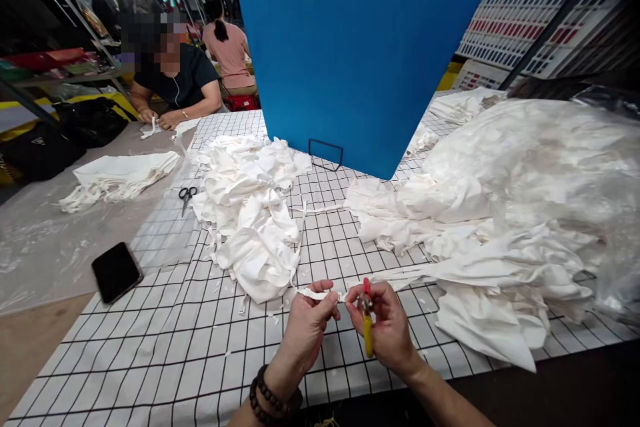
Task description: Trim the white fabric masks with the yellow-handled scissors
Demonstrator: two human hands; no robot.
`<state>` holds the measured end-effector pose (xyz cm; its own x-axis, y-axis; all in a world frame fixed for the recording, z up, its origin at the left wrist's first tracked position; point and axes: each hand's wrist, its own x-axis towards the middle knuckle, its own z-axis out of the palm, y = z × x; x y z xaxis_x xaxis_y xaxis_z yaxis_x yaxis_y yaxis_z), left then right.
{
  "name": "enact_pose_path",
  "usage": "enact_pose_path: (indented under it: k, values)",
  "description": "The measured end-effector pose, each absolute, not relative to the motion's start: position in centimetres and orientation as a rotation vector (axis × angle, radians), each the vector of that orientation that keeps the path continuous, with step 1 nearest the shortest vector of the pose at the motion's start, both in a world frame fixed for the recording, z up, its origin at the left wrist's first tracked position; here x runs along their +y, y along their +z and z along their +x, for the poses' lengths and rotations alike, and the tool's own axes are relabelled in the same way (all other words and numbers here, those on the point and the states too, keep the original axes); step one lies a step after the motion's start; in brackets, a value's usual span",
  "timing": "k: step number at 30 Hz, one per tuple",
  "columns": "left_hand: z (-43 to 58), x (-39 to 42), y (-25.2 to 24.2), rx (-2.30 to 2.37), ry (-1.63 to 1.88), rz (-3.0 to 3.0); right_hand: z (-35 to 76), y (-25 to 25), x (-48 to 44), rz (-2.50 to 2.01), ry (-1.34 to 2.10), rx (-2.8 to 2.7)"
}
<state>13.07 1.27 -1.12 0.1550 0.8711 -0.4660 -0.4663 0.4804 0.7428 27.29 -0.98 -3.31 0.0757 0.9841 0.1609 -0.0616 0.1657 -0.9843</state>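
Near the front of the table, my left hand is closed, pinching a narrow white strap between thumb and fingers. A small white fitting shows on the strap at the fingertips. My right hand grips small pliers with yellow and red grips; their metal head points up, and its thumb and forefinger reach the strap's end beside my left fingertips. White garments lie heaped just beyond my left hand, and a strap runs toward them. More white garments spread out to the right of my right hand.
A tall blue board stands on the gridded tablecloth. Scissors and a phone lie at left, near stacked white pieces. Clear plastic covers the right heap. Across the table, a person handles white cloth.
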Motion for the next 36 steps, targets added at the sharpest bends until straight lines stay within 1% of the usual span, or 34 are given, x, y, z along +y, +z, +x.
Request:
enact_pose_path:
  k: [4,8,10,13,15,19,24,26,30,36]
  values:
    - [13.5,1.1,-1.2,1.080,1.026,0.510,27.6,-4.2,-1.7,-1.031,0.675,-1.479]
    - [13.9,1.0,-1.0,1.039,1.087,0.455,28.1,-5.3,-1.7,-0.856,0.262,-1.758]
    - [13.9,0.9,-0.6,1.008,1.086,0.371,28.5,-5.7,-1.6,-0.782,0.123,-1.881]
    - [13.8,0.7,0.1,0.941,1.049,0.188,29.1,-5.9,-1.4,-0.690,0.005,-2.023]
    - [13.7,0.5,0.5,0.902,1.012,0.050,29.5,-5.9,-1.3,-0.646,0.012,-2.092]
    - [13.3,0.4,0.8,0.825,0.944,-0.118,30.1,-5.8,-1.1,-0.649,0.159,-2.153]
    - [13.3,0.5,0.4,0.765,0.935,-0.172,29.1,-5.4,-1.0,-0.715,0.048,-1.979]
    - [13.5,0.5,0.2,0.799,0.968,-0.147,28.3,-5.1,-1.0,-0.765,0.063,-1.919]
    - [13.8,0.4,-0.2,0.875,1.075,-0.032,27.2,-4.5,-1.5,-0.872,0.298,-1.802]
    - [14.1,0.3,-0.1,0.893,1.105,0.006,27.2,-2.9,-2.2,-1.091,0.598,-1.462]
